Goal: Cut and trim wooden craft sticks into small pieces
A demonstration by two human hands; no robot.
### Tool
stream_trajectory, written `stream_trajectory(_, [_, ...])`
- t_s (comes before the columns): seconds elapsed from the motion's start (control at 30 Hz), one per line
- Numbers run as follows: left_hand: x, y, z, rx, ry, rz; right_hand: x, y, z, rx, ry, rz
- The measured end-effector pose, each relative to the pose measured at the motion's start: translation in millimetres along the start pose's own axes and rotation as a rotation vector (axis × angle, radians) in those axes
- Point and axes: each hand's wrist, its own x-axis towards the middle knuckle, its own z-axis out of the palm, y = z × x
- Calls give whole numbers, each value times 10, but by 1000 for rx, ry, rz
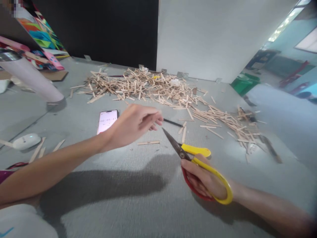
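In my right hand is a pair of scissors with a yellow and a red handle. Its blades look closed and point up and left toward my left hand. That hand hovers over the table, fingers curled and tips brought together. Whatever they hold, if anything, is too small to make out. Just beyond the fingertips lies a black pen-like stick. A yellow-handled cutter rests behind the scissors. One wooden stick lies flat below my left hand.
A large heap of wooden sticks spreads along the back and right. Left of my hand lies a phone showing a timer. Farther left are a pale bottle and a white mouse-like object. A green bin stands beyond the right edge.
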Motion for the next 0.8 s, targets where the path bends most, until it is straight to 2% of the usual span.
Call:
stream_trajectory(0.17, [20,72,-34,-303,24,-256,-37,-29,-11,25,-2,-110])
stream_trajectory(0.23, [-11,131,9,-342,16,-305,-59,-36,2,-7,-23,-185])
stream_trajectory(0.3, [-47,190,58,-386,-8,-334,-81,-43,18,-37,-42,-198])
stream_trajectory(0.5, [-104,267,143,-464,4,-358,-149,-70,37,-96,-60,-86])
stream_trajectory(0.8, [-126,181,184,-414,5,-288,-135,-74,57,-97,-55,-35])
